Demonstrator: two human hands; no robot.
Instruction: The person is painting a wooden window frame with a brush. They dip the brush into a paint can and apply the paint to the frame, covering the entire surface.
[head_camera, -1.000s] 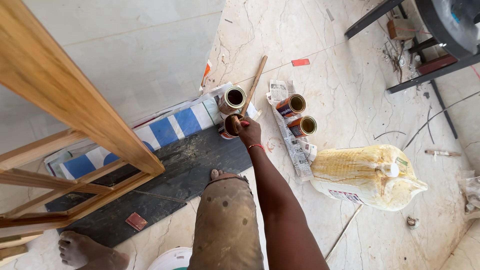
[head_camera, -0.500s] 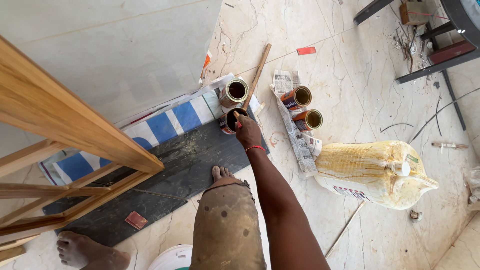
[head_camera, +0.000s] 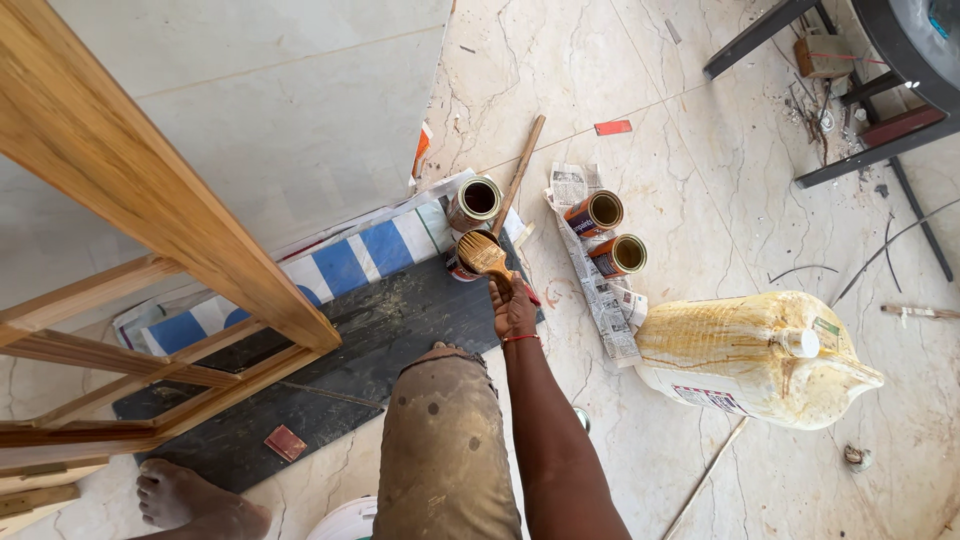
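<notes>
The right hand (head_camera: 515, 312) reaches down to the floor, and its fingers are closed around the handle of a paintbrush (head_camera: 484, 255). The bristles, wet and yellow-brown, hang just over an open tin (head_camera: 462, 268) on the dark board (head_camera: 330, 370), probably so that drips fall back into the tin. The left hand is not in view.

A second open tin (head_camera: 474, 202) stands just behind, on a blue-and-white striped sheet (head_camera: 350, 262), next to a wooden stick (head_camera: 520, 172). Two more round tins with orange and dark labels (head_camera: 594, 214) (head_camera: 619, 256) stand on a strip of newspaper (head_camera: 598, 300), which seems to protect the marble floor (head_camera: 700, 150). To the right, a large plastic jug (head_camera: 750, 355) with a white cap lies on its side, stained yellow-brown, with a small label near the bottom. A wooden frame (head_camera: 150, 200) leans at the left.
</notes>
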